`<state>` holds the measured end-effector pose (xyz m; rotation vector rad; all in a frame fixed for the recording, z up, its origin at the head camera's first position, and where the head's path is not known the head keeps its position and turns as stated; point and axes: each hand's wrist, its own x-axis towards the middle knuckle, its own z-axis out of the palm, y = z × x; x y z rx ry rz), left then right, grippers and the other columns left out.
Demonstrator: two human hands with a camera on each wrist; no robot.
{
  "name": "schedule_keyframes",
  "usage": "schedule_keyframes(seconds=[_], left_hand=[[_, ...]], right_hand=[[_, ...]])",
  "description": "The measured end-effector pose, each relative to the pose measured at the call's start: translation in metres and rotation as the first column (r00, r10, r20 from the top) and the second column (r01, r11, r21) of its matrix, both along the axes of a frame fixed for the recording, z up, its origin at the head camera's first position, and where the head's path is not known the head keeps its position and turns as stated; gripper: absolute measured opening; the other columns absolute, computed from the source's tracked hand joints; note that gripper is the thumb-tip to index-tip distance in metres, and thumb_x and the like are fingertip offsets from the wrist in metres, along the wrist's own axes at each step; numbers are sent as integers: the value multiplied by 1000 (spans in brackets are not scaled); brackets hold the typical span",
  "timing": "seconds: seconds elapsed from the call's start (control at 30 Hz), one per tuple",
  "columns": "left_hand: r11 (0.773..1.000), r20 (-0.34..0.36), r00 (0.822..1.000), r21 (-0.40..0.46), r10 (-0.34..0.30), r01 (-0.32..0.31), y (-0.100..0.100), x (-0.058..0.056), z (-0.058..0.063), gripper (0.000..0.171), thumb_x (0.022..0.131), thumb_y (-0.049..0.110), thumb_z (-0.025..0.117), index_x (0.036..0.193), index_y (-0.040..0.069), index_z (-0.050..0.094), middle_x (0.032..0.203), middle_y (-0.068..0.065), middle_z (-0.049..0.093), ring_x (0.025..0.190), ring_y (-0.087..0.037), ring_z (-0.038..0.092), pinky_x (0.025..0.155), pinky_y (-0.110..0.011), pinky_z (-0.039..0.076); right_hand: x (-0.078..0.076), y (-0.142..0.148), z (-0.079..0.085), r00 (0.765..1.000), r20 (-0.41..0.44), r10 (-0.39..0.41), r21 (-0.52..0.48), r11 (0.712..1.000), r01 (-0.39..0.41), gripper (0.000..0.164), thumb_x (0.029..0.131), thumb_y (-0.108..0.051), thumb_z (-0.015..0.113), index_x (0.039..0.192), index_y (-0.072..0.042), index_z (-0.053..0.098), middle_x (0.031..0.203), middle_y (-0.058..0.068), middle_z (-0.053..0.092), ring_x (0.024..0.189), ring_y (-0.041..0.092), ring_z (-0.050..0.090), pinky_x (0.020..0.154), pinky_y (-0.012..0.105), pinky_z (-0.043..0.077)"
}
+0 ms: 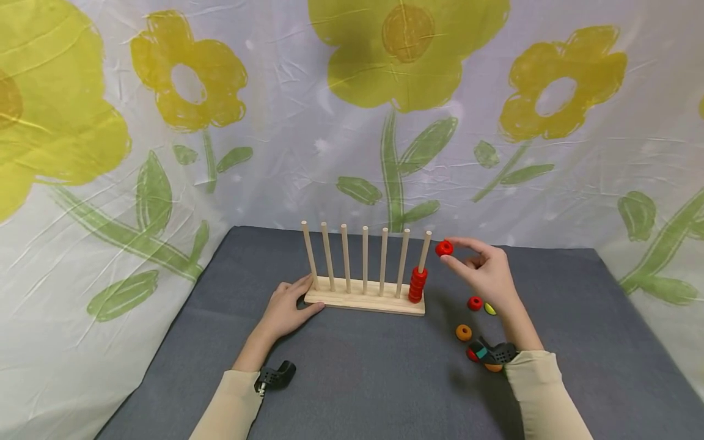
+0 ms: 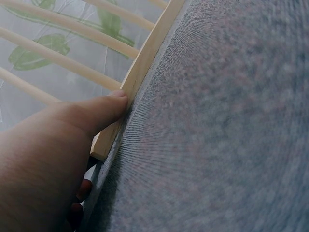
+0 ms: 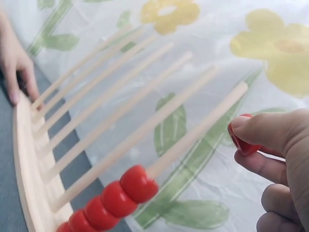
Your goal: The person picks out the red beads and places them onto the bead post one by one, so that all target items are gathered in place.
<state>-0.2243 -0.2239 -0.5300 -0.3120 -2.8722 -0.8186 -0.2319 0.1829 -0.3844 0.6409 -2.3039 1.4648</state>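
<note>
A wooden rack (image 1: pixel 352 295) with several upright pegs stands on the cloth. Red beads (image 1: pixel 418 285) are stacked on its rightmost peg. My right hand (image 1: pixel 489 272) pinches another red bead (image 1: pixel 443 248) between thumb and finger, close to the right of that peg's top. In the right wrist view this held bead (image 3: pixel 244 140) is partly covered by the thumb. My left hand (image 1: pixel 287 307) grips the rack's left end, its thumb (image 2: pixel 108 108) against the front edge of the base and its other fingers round behind.
Loose beads lie on the grey cloth (image 1: pixel 374 373) right of the rack: a red bead (image 1: pixel 475 304), a yellow-green one (image 1: pixel 490 309) and an orange one (image 1: pixel 464 332), with more beside the right wrist. A flower-printed curtain (image 1: pixel 286 183) hangs behind.
</note>
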Motion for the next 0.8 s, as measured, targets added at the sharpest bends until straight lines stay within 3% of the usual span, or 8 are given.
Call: schedule_keyframes(seconds=[0.33,0.8], left_hand=[[1000,8,1000,5,3,-3,1,2,1,81,94,53,70,156,9,42,157,-11,42,105,-28,47,89,-51,40],[1000,-1,1000,6,-1,1,-1,0,0,80,93,53,70,155,9,44,156,-11,43,106,-29,48,90,-53,40]], right_hand=[[11,-11,13,1000,-14,-7,-143,990,5,31,88,7,76,119,7,71,49,-1,27,43,17,19,41,33,18],[7,-17,20,999,-44,26,-240,970,-36,33,91,5,74,123,9,68,51,-2,25,45,17,19,42,32,19]])
